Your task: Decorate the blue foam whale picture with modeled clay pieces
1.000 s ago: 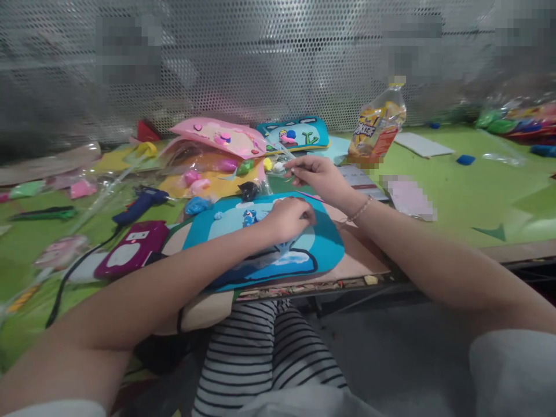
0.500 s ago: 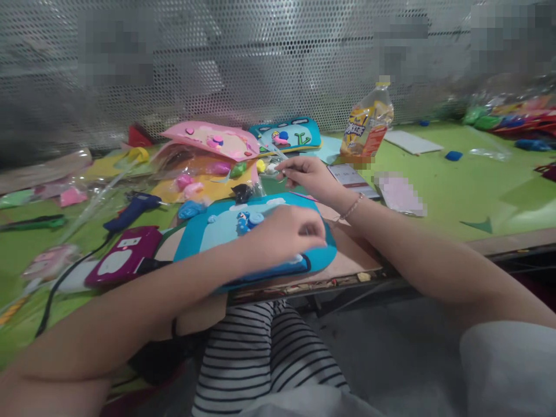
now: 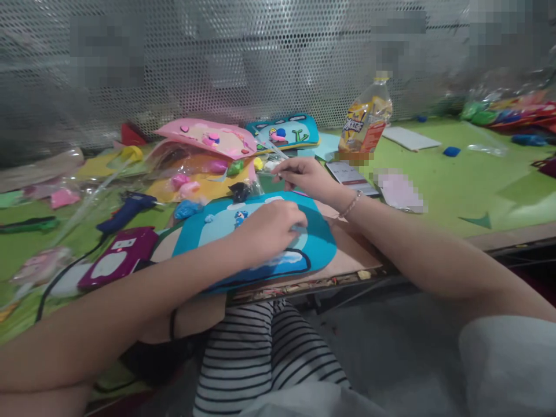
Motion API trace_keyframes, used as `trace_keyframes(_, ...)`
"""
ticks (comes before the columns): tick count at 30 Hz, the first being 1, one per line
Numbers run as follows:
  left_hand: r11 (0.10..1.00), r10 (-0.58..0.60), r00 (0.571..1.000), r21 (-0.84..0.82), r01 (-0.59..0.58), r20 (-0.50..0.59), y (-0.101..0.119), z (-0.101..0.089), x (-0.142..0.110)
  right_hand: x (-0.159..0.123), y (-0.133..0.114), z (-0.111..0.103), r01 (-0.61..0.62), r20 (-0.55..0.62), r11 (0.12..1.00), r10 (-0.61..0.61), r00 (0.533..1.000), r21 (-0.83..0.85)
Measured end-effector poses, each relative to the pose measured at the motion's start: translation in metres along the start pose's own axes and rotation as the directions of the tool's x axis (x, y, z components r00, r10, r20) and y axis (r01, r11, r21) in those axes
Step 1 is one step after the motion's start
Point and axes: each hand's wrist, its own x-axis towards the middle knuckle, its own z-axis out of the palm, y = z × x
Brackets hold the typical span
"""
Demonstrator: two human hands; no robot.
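Blue panel (image 3: 322,234) beneath curled left hand (image 3: 274,229); right hand (image 3: 304,176) near far edge; cannot tell either grip's opening or contents.

This looks like a place for making crafts. The green surface (image 3: 434,185) is messy with a blue glue gun (image 3: 125,211), soft clay in bright colors, like a blue lump (image 3: 187,209), and cut yellow paper (image 3: 163,188). Behind it stands a gray metal wall (image 3: 260,63) full of tiny holes.
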Motion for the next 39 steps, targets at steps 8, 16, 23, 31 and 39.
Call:
trace_keyframes(8, 0.994, -0.064, 0.996, -0.09, 0.068, 0.055, -0.017, 0.022, 0.021, 0.0, -0.002, 0.002, -0.015, 0.027, 1.0, 0.014, 1.0, 0.011)
trace_keyframes(16, 0.993, -0.02, 0.998, 0.114, 0.013, 0.066, -0.013, 0.024, 0.019, 0.0, -0.005, 0.002, -0.001, 0.048, 0.999, 0.004, 0.999, -0.052)
trace_keyframes(23, 0.995, -0.044, 0.996, 0.097, 0.036, 0.077, -0.009, 0.015, 0.016, -0.001, -0.004, 0.002, 0.023, 0.07, 0.999, -0.02, 0.997, -0.049)
trace_keyframes(31, 0.971, -0.004, 0.999, 0.237, -0.006, 0.042, -0.01, 0.033, 0.012, -0.002, -0.006, 0.002, 0.021, 0.082, 0.998, -0.017, 0.996, -0.055)
trace_keyframes(39, 0.99, -0.092, 0.996, 0.113, 0.09, 0.006, -0.006, 0.018, 0.013, -0.002, -0.007, 0.003, 0.007, 0.069, 0.999, -0.004, 0.998, -0.042)
